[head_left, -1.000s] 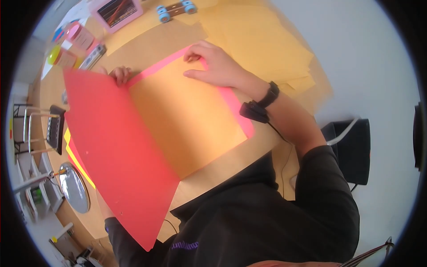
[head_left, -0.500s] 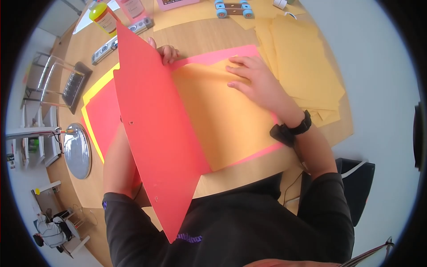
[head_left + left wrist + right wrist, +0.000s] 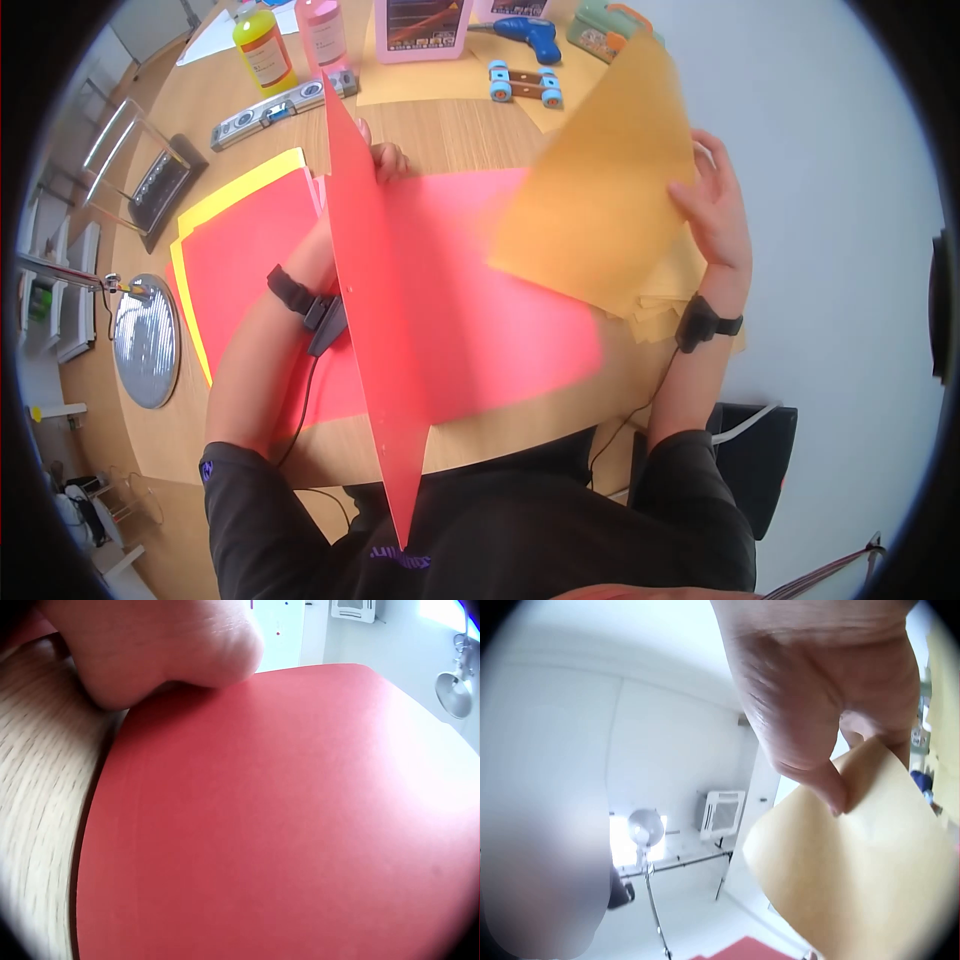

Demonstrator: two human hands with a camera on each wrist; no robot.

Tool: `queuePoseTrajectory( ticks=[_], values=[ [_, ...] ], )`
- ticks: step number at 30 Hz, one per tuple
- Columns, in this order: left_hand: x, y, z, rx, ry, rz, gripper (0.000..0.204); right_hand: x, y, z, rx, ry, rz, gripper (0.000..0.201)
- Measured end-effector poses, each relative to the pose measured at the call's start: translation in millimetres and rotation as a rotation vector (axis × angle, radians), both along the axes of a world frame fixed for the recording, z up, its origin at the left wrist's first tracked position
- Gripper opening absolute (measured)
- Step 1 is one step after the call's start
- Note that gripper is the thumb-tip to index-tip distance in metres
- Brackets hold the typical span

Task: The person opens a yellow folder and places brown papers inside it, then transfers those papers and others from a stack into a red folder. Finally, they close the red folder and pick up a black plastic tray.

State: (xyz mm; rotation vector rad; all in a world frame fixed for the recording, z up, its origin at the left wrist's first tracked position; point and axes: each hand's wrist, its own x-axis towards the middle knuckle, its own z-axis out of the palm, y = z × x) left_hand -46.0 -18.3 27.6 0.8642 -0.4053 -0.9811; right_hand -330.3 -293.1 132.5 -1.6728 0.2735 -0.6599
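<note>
A red folder point(image 3: 520, 340) lies spread on the table, its front cover point(image 3: 375, 330) standing up nearly on edge. At its far end my left hand point(image 3: 388, 162) grips the cover near the fold, part of that hand hidden behind it. The left wrist view has the same hand point(image 3: 165, 652) against the red cover point(image 3: 262, 810). My right hand point(image 3: 722, 205) pinches a tan paper sheet point(image 3: 600, 190) by its right edge, holding it raised and tilted. Thumb and fingers of the right hand point(image 3: 825, 690) meet on the sheet point(image 3: 862, 862) in the right wrist view.
Red and yellow folders point(image 3: 245, 240) lie at left. Tan sheets point(image 3: 670, 290) sit under the raised one. Farther back are a spirit level point(image 3: 285, 108), a yellow bottle point(image 3: 265, 55), a pink bottle point(image 3: 322, 35), a toy car chassis point(image 3: 525, 85) and a blue drill point(image 3: 525, 38).
My right hand has lifted the tan sheet off the folder and carried it right, baring the pinkish-red inside. The cover stands steeper, still held by the left hand. The head view has shifted.
</note>
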Motion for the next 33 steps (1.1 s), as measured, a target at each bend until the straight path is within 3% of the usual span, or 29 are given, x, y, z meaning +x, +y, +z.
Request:
queuePoseTrajectory(
  ticks=[2, 6, 8, 9, 11, 13, 15, 19, 21, 23, 24, 25, 29, 30, 32, 33],
  values=[
    [4.3, -3.1, -7.3, -0.013, 0.010, 0.000, 0.066, -16.9, -33.8, -6.8, -0.143, 0.119, -0.105, 0.060],
    [7.7, -6.4, -12.6, -0.002, -0.069, 0.001, 0.068, -43.1, -64.3, -19.1, -0.156, 0.305, -0.281, 0.059],
    [6.8, -6.7, -11.0, 0.028, -0.102, 0.043, 0.070, -52.0, -81.8, -28.5, -0.311, 0.533, -0.382, 0.060],
    [7.8, -6.1, -11.0, 0.033, -0.154, 0.040, 0.070, -55.5, -90.3, -33.6, -0.308, 0.534, -0.383, 0.060],
    [5.1, -4.9, -5.1, 0.041, -0.207, 0.032, 0.071, -59.6, -103.9, -43.8, -0.648, 0.673, -0.486, 0.062],
    [-3.7, -2.7, 7.3, 0.089, -0.046, 0.033, 0.067, -58.8, -108.4, -53.6, -0.753, 0.682, -0.499, 0.065],
    [-1.7, -3.3, 4.5, 0.108, -0.116, 0.042, 0.067, -57.2, -105.2, -56.8, -0.860, 0.686, -0.511, 0.067],
    [1.5, 1.9, 2.5, 0.064, -0.202, -0.014, 0.067, -30.6, -66.7, -53.2, -1.101, 0.854, -0.773, 0.069],
    [25.8, -10.3, -47.8, -0.015, -0.265, -0.024, 0.070, -21.5, -55.0, -48.4, -1.158, 0.897, -0.859, 0.068],
    [36.5, -6.4, -51.5, -0.082, -0.342, -0.026, 0.074, -10.6, -48.1, -49.3, -1.119, 0.569, -0.548, 0.061],
    [27.0, -6.8, -40.3, 0.091, -0.583, 0.148, 0.075, -1.9, -35.8, -49.6, -1.108, 0.541, -0.543, 0.061],
    [18.4, -6.4, -28.2, 0.269, -0.821, 0.324, 0.077, 9.1, -15.4, -48.9, -0.959, 0.508, -0.402, 0.056],
    [20.9, 6.9, 18.2, 0.198, -0.862, 0.246, 0.054, 33.5, 47.1, -46.6, -0.623, 0.419, -0.007, 0.046],
    [19.1, 13.7, 35.0, 0.210, -0.886, 0.248, 0.054, 36.1, 57.2, -50.2, -0.611, 0.395, -0.006, 0.046],
    [5.9, 23.3, 75.3, 0.367, -1.144, 0.356, 0.054, 39.4, 73.2, -59.2, -0.320, 0.321, 0.154, 0.047],
    [8.9, 30.1, 84.0, 0.424, -1.236, 0.426, 0.057, 40.3, 80.8, -61.1, -0.286, 0.306, 0.180, 0.051]
  ],
)
